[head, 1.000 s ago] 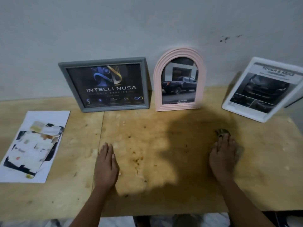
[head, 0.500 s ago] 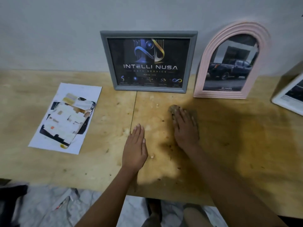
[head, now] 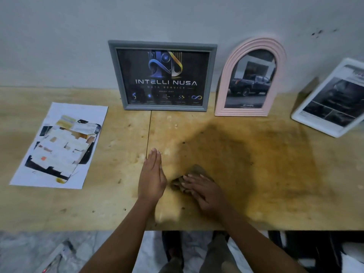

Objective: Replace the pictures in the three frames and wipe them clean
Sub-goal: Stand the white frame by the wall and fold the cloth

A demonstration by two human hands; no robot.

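The right hand [head: 204,194] presses flat on the brown cloth [head: 197,170] on the worktop [head: 256,174]; the left hand [head: 151,178] lies flat, fingers together. A long sweep may topple the grey frame [head: 118,75], pink frame [head: 226,75] or white frame [head: 313,125] standing behind.

Stained plywood table [head: 256,174] — grey wall [head: 59,36]

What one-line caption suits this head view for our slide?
Right hand presses a cloth on the table, left hand flat beside it.

Stained matt plywood table [head: 256,174]
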